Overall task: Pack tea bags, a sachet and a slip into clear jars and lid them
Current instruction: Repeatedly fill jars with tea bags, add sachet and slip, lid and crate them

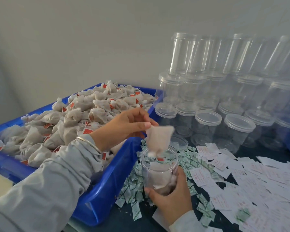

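Clear plastic jar [159, 169], lidless and upright, is gripped low by the right hand [172, 200], fingers [181, 173] curled round its wall; tea bags already lie inside. Just above its mouth the left hand [124, 126] pinches a blurred tea bag [159, 138] by its top corner. Left of both hands sits the blue crate [110, 185] heaped with tea bags; green-printed sachets [132, 186] and white slips [241, 181] cover the table around the jar, lidded empty jars [224, 91] stacked beyond.

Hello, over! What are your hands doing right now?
Left hand pinches tea bag over open jar. Right hand holds jar, bags already inside. Nothing blocking.
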`<state>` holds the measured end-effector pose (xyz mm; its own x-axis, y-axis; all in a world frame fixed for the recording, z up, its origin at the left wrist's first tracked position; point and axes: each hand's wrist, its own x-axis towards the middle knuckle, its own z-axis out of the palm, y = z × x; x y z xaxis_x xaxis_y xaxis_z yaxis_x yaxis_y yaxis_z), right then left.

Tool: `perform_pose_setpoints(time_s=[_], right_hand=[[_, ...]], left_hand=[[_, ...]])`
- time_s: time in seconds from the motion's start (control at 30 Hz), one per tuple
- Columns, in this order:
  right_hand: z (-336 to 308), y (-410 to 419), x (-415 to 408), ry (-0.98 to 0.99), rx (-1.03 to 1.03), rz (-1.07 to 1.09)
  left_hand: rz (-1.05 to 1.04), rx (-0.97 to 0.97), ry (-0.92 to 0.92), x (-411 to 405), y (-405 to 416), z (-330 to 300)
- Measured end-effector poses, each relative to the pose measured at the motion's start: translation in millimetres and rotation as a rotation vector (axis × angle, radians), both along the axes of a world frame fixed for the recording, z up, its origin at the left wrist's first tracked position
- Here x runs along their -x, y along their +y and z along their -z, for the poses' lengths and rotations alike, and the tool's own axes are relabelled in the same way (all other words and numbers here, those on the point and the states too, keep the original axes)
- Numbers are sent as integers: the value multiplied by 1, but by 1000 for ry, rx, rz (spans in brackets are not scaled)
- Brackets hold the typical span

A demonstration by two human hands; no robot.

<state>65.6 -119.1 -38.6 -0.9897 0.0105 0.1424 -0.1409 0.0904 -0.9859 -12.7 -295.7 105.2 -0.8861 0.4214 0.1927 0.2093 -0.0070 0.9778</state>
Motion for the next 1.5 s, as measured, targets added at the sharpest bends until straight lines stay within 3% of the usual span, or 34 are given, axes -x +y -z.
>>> perform_pose_setpoints(time_s=[0.3,0.43,0.5,0.57,0.7,0.8,0.87,1.1,1.5], right_hand=[[0,-2,-1,73,23,16],[-7,1,-3,275,-19,206],[-7,6,-2,233,7,313],[-5,13,1,150,31,417],[-10,27,4,171,17,525],[-8,33,6,219,42,535],[-9,34,6,211,64,511],[-2,40,12,216,75,495],[-4,40,18,148,75,487]], left_hand=[[-174,110,49,0,0,-2],[-213,286,87,1,5,4],[-223,391,130,2,10,9],[-231,537,187,6,17,11],[-101,1033,344,19,41,9],[84,1326,328,31,66,19],[102,1444,348,36,82,30],[76,1582,309,51,95,60],[-65,1676,435,46,112,66]])
